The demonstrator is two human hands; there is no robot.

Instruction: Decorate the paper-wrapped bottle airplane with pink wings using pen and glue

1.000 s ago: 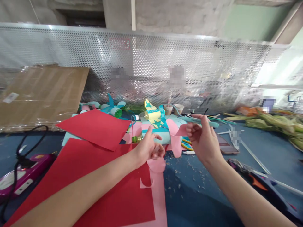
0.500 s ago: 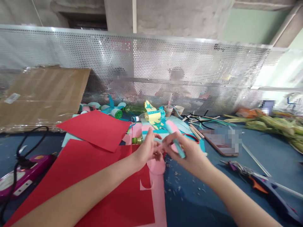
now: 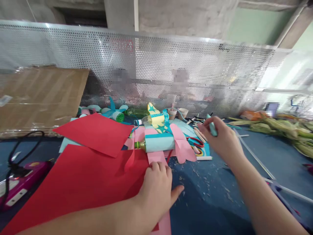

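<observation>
- Perforated metal screen (image 3: 207, 58) is standing behind the desk (image 3: 207, 202).
- Right hand (image 3: 223, 138) is clamping a pale-blue pen (image 3: 213, 129) above the desk; probably light, stiff and smooth, it is suiting a grip around the middle.
- Left hand (image 3: 157, 186) is lying palm-down, thumb apart, over pink paper (image 3: 156, 157), which is likely bending easily and needing gentle holding by its edges.

Cardboard sheet (image 3: 44, 98) far left; purple power strip (image 3: 28, 179) near left; pale green husks (image 3: 278, 130) far right; perforated screen (image 3: 200, 62) behind.
</observation>
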